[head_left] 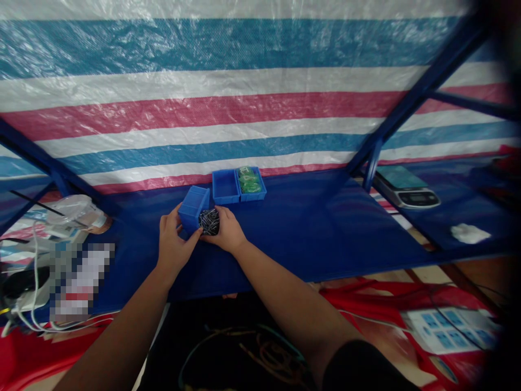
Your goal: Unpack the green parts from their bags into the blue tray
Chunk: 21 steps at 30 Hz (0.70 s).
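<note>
A small blue plastic bin (194, 209) is tipped over on its side, in the grip of my left hand (174, 239). At its mouth sits a heap of thin, shiny dark metal screws (209, 221); at this size they could also be nails. My right hand (228, 231) curls around the right side of the heap, fingers closed against it. Whether part of the heap is still inside the bin is hard to see. Just behind my hands stand an empty blue bin (226, 187) and, joined to its right, a blue bin (253, 196) holding green plastic packets (249, 181).
The blue tabletop (309, 228) lies below. A digital scale (409, 187) and a white crumpled piece (470, 233) are at right. At left are a clear plastic tub (75, 210) and white cables (35, 304). Blue frame bars (391, 117) slant up before a striped sheet (228, 49).
</note>
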{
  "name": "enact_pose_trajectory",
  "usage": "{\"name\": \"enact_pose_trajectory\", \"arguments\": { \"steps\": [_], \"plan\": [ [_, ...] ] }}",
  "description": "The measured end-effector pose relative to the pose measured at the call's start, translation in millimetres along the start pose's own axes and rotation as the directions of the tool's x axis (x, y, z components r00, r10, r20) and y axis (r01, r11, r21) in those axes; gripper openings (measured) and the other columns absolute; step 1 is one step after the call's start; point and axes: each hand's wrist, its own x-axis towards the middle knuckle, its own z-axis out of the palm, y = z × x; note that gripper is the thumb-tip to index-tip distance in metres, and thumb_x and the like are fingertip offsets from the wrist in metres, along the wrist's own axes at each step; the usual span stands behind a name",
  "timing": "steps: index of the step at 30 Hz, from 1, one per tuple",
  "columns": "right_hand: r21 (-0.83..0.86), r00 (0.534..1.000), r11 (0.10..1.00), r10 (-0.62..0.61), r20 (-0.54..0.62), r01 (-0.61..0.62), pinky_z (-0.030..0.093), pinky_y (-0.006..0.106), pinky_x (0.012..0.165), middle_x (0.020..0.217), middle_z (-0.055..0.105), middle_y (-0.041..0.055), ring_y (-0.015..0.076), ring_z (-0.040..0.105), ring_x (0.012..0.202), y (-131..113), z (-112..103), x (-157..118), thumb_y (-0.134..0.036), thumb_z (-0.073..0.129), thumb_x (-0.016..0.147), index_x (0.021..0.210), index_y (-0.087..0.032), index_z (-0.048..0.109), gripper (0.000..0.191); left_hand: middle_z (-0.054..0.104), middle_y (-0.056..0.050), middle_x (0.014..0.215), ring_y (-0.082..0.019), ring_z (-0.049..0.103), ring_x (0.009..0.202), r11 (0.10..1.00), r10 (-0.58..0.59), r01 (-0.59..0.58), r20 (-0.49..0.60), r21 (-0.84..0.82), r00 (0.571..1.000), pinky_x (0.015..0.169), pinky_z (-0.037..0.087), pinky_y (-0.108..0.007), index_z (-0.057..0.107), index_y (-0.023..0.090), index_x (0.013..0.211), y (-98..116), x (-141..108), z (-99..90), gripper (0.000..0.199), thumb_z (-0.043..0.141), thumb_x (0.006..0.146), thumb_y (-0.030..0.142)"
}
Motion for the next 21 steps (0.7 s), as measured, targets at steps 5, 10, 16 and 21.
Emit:
{"name": "enact_pose_trajectory", "arguments": {
  "steps": [5, 10, 16, 21],
  "plan": [
    [-0.017, 1.000, 1.000, -0.014, 0.006, 0.014, 0.034, 0.045, 0.120, 0.144, 0.048, 0.0210, 0.0333, 0.043, 0.138, -1, -1, 0, -0.047, 0.090, 0.059, 0.146, -0.009, 0.041, 0.107, 0.048, -0.008, 0.120, -0.023, 0.059, 0.109, 0.999, -0.008, 0.008, 0.016, 0.031, 1.000, 0.091, 0.061, -0.043, 0.045, 0.027, 0.146, -3, 1, -4.4, 0.080, 0.080, 0.074, 0.030],
    [-0.016, 1.000, 1.000, -0.016, 0.012, 0.017, 0.035, 0.046, 0.119, 0.143, 0.049, 0.0193, 0.0334, 0.043, 0.137, -1, -1, 0, -0.049, 0.089, 0.059, 0.146, -0.013, 0.042, 0.104, 0.046, -0.009, 0.122, -0.023, 0.060, 0.110, 1.000, -0.002, 0.002, 0.021, 0.024, 1.000, 0.093, 0.060, -0.043, 0.045, 0.027, 0.146, -5, 1, -9.4, 0.079, 0.079, 0.075, 0.029],
    [-0.028, 0.999, 0.999, -0.029, 0.020, 0.029, 0.033, 0.046, 0.120, 0.142, 0.050, 0.0185, 0.0327, 0.043, 0.137, 0, -1, 0, -0.046, 0.090, 0.058, 0.140, -0.013, 0.049, 0.097, 0.046, -0.008, 0.122, -0.024, 0.058, 0.111, 0.999, 0.000, -0.001, 0.026, 0.040, 1.000, 0.094, 0.059, -0.044, 0.045, 0.028, 0.146, -7, 0, -15.5, 0.079, 0.079, 0.075, 0.030],
    [-0.027, 0.999, 0.999, -0.036, 0.017, 0.036, 0.034, 0.044, 0.120, 0.142, 0.051, 0.0175, 0.0316, 0.044, 0.136, 1, -1, 0, -0.049, 0.088, 0.060, 0.138, -0.013, 0.052, 0.093, 0.046, -0.008, 0.121, -0.024, 0.058, 0.111, 0.998, -0.013, 0.012, 0.014, 0.058, 1.000, 0.095, 0.059, -0.045, 0.045, 0.028, 0.147, -12, 1, -21.1, 0.080, 0.080, 0.075, 0.031]
  ]
}}
